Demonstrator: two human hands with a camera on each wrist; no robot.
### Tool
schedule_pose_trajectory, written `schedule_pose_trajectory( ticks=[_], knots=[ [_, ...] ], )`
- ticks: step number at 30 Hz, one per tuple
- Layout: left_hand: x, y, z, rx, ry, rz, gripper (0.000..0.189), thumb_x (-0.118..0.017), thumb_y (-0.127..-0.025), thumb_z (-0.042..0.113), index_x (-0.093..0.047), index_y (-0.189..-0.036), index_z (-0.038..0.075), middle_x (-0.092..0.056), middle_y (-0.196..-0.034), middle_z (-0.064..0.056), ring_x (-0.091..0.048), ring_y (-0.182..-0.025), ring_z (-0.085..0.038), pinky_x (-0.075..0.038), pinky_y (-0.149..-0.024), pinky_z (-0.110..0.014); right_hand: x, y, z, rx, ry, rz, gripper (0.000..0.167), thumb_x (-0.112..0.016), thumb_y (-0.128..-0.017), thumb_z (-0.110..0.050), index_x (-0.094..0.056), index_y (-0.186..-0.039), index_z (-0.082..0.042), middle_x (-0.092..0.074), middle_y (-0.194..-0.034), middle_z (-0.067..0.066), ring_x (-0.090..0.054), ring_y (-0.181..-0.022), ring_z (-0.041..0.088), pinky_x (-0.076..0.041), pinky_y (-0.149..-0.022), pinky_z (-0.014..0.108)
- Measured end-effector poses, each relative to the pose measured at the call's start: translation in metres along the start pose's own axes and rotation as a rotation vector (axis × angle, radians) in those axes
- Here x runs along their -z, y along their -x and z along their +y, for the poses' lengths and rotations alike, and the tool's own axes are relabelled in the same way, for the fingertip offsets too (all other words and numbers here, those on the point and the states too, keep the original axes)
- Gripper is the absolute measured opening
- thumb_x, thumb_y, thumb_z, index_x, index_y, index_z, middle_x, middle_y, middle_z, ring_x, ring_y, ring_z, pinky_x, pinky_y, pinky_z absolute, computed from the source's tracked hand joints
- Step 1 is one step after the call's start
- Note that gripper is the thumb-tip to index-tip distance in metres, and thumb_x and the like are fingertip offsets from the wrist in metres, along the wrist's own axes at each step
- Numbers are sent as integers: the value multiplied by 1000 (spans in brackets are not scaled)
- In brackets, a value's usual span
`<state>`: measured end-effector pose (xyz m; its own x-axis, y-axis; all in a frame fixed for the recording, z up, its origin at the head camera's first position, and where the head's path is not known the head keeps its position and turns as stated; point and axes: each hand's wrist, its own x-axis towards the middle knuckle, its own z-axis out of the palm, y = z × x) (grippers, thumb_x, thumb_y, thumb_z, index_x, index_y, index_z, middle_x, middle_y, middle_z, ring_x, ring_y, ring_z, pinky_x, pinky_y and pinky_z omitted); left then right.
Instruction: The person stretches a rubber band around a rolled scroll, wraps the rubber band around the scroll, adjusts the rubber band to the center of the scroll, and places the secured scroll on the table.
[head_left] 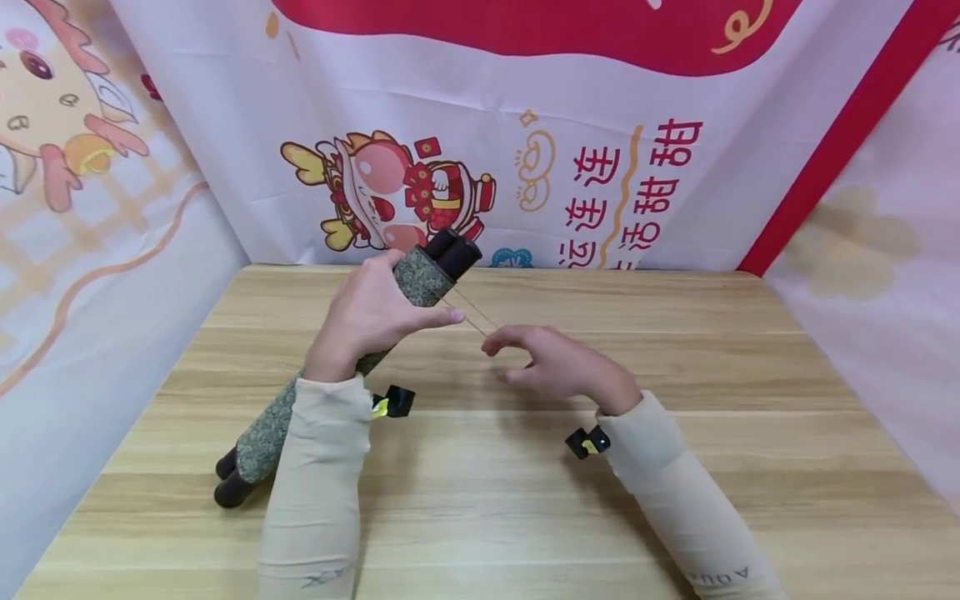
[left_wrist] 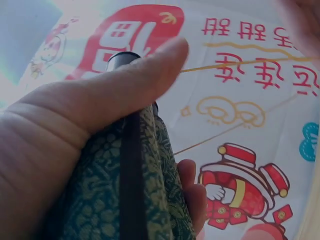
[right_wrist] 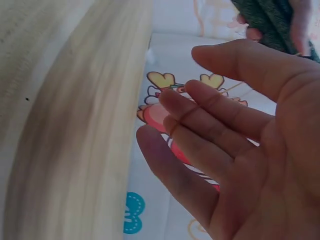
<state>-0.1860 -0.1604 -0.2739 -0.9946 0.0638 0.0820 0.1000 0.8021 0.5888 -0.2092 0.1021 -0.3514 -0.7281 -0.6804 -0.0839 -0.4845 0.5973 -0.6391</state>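
Note:
A double-rolled scroll [head_left: 270, 433] in green patterned brocade, with dark rod ends, slants across the left of the table, its far end raised. My left hand [head_left: 367, 312] grips it near that far end, thumb pointing right. A thin tan rubber band [left_wrist: 210, 68] runs from the scroll in two taut strands toward my right hand [head_left: 558, 362]. That hand hooks the band with bent fingers, apart from the scroll. In the right wrist view, the palm and spread fingers [right_wrist: 200, 145] show, with the band passing behind the fingers.
The wood-grain table [head_left: 510, 492] meets a printed white cloth [head_left: 450, 92] at its back edge. More cloth hangs on the left and right sides. Small black wrist mounts [head_left: 401, 401] sit on both sleeves.

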Motion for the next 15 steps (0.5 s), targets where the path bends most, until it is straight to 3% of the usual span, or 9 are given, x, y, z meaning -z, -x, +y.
schedule_pose_trajectory(
  ticks=[5, 9, 12, 15],
  knots=[
    [-8, -4, -1, 41, -40, 24, 102, -85, -74, 66, -50, -148, 6, -70, -120, -17, -66, -106, -37, -54, -90, -52, -3, -3, -4, 15, 53, -35, 35, -65, -103, -17, -66, -137, -9, -70, -137, 8, -63, -133, 25, -53, -110, 51],
    [-26, -16, -8, 100, -95, 19, 100, -84, -78, 57, -45, -156, 8, -67, -133, -18, -65, -113, -38, -53, -94, -55, -2, 6, -22, 53, 169, 50, 16, -69, -100, -18, -75, -115, -13, -77, -111, -1, -71, -106, 18, -58, -98, 41],
    [-41, -25, -14, 127, -123, 18, 98, -84, -76, 58, -48, -154, 11, -69, -127, -16, -64, -107, -36, -53, -91, -53, -1, 16, -43, 151, 273, 142, 4, -72, -99, -21, -75, -98, -18, -74, -90, -9, -66, -82, 7, -57, -79, 28],
    [-53, -32, -18, 124, -140, 38, 96, -87, -71, 64, -55, -146, 13, -69, -114, -12, -63, -96, -33, -51, -81, -47, -3, 28, -63, 308, 378, 221, 10, -73, -97, -22, -73, -87, -22, -67, -80, -14, -57, -71, -1, -50, -65, 18]
  ],
)
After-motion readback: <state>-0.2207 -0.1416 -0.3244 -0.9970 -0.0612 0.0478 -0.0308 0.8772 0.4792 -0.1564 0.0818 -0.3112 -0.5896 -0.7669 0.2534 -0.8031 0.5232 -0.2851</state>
